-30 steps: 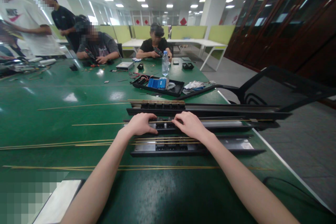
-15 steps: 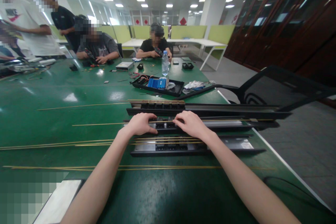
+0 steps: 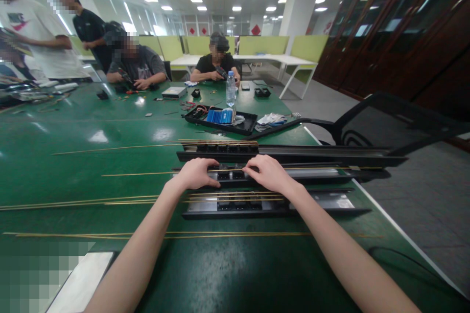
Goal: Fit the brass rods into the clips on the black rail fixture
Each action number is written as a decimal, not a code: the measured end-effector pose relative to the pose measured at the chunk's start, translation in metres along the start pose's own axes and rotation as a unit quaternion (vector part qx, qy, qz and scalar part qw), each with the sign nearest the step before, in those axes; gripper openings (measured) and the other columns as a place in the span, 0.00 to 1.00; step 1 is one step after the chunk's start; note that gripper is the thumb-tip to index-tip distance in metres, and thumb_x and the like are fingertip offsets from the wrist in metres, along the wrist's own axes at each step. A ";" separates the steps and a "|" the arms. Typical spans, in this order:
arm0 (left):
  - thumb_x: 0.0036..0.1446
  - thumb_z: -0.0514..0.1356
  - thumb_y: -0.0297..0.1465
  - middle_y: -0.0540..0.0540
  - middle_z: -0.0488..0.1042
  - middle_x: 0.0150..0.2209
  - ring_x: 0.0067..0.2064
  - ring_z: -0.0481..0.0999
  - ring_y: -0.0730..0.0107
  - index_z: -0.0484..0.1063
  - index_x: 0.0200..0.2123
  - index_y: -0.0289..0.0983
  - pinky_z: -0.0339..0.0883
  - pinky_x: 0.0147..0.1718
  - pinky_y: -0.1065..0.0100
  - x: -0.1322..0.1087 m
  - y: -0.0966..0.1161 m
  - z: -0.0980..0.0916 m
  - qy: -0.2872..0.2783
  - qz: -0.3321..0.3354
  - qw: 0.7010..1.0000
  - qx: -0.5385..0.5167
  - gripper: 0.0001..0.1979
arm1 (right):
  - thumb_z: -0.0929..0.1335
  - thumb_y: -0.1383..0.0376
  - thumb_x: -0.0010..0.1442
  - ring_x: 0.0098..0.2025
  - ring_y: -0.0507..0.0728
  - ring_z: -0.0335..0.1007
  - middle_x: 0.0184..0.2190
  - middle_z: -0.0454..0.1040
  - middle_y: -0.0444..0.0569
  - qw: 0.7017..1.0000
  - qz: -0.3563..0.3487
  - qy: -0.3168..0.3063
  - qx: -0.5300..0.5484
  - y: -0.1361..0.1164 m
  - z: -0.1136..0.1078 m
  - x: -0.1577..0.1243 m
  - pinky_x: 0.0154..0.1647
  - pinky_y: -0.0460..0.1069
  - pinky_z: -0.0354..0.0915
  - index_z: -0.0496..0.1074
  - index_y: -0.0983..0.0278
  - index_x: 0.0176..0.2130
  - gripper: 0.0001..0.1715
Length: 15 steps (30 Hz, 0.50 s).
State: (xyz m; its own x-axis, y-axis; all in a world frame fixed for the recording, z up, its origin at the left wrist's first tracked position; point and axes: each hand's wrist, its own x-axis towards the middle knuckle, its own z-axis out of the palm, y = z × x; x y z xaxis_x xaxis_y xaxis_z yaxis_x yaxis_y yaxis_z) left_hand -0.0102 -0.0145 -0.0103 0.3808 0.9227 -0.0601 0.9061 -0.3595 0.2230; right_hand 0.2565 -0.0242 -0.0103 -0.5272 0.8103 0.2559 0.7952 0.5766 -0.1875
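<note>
Three dark channel rails lie side by side across the table, with small black blocks inside. At the middle rail [image 3: 312, 174], my left hand [image 3: 196, 173] spans the channel, its thumb at the near edge and a finger at the far edge. My right hand [image 3: 270, 172] is closed in a pinch on a thin brass-coloured rod [image 3: 135, 174] running along that rail. Between the hands sit black blocks [image 3: 230, 175]. The near rail [image 3: 235, 214] and far rail [image 3: 312, 158] carry similar rods and blocks. My palms hide parts of the middle rail.
Loose rods [image 3: 235, 233] lie in front of the near rail. Beyond the rails are a black tray [image 3: 242, 127] with a blue item, gloves [image 3: 271, 121] and a water bottle [image 3: 230, 89]. A mesh chair [image 3: 400, 122] stands right. Several people are across the green table [image 3: 121, 122].
My right hand has shifted very slightly along the rod. The left hand and the rails look unmoved.
</note>
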 end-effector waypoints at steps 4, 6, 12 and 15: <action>0.42 0.67 0.53 0.46 0.77 0.54 0.54 0.76 0.50 0.73 0.56 0.44 0.69 0.51 0.61 0.000 0.000 0.000 -0.002 0.001 1.000 -0.003 0.38 | 0.64 0.57 0.68 0.38 0.58 0.72 0.35 0.80 0.50 1.000 -0.004 0.000 0.006 0.004 0.000 -0.001 0.41 0.50 0.61 0.79 0.62 0.37 0.17; 0.42 0.67 0.53 0.46 0.77 0.54 0.54 0.76 0.50 0.73 0.56 0.44 0.68 0.52 0.60 0.000 0.001 0.000 -0.004 0.002 1.000 -0.003 0.38 | 0.64 0.57 0.68 0.38 0.58 0.72 0.35 0.80 0.50 1.000 -0.007 -0.001 0.008 0.006 -0.001 -0.002 0.41 0.50 0.61 0.79 0.62 0.36 0.17; 0.43 0.67 0.53 0.46 0.78 0.53 0.53 0.76 0.50 0.73 0.56 0.44 0.69 0.51 0.60 0.000 0.001 -0.001 -0.002 0.001 1.000 0.001 0.38 | 0.65 0.58 0.68 0.37 0.58 0.73 0.35 0.81 0.50 1.000 -0.021 -0.013 0.014 0.011 -0.006 -0.003 0.40 0.50 0.61 0.79 0.63 0.36 0.17; 0.43 0.67 0.53 0.46 0.78 0.53 0.53 0.77 0.50 0.73 0.56 0.44 0.69 0.50 0.60 0.000 0.001 0.000 0.000 0.001 1.000 0.004 0.38 | 0.65 0.57 0.67 0.37 0.58 0.73 0.35 0.80 0.50 1.000 -0.022 -0.009 0.011 0.012 -0.007 -0.004 0.39 0.50 0.61 0.79 0.63 0.35 0.17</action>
State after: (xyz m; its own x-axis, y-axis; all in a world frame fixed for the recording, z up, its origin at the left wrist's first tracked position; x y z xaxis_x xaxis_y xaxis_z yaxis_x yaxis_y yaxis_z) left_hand -0.0095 -0.0151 -0.0097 0.3819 0.9222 -0.0601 0.9070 -0.3615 0.2159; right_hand 0.2706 -0.0210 -0.0066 -0.5666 0.7863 0.2463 0.7649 0.6131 -0.1977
